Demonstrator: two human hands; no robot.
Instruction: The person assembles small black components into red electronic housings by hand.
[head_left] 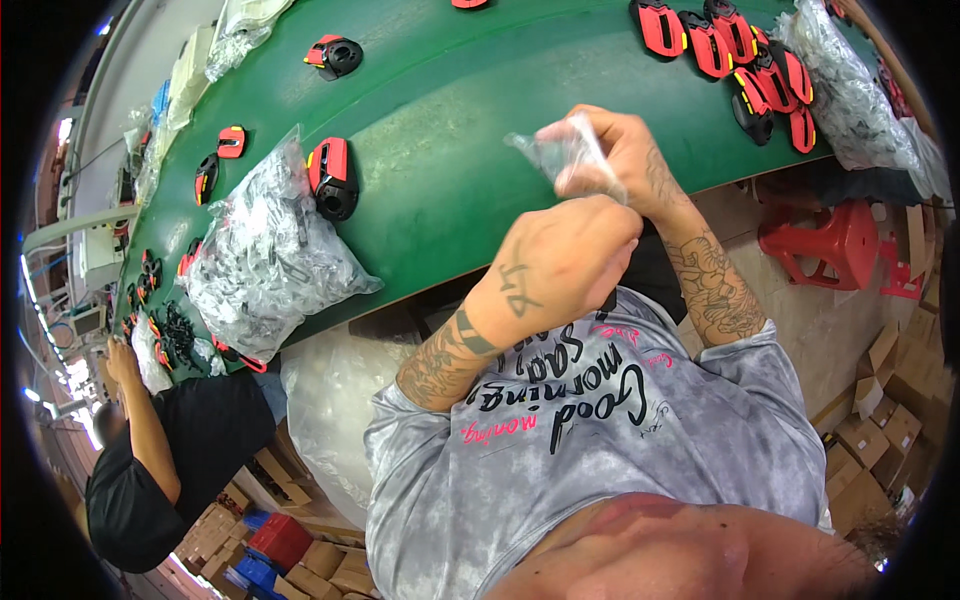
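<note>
Over the front edge of the green table, my right hand (622,150) pinches a small clear plastic bag (556,152), whose loose end points left. Just below it is my left hand (560,255), closed with its back toward the view. The bag's lower edge reaches the left fist, but its fingers are turned away, so what they grip is hidden. To the left, a red and black plastic part (330,178) with a slot and a yellow tab rests beside a large clear bag (275,265) full of small dark pieces.
More red and black parts (708,45) cluster at the far right, beside another filled clear bag (850,100). The green belt-like tabletop (440,150) curves across. A red plastic stool (825,245) and cardboard boxes (860,470) stand at right. A co-worker in black (180,460) works at left.
</note>
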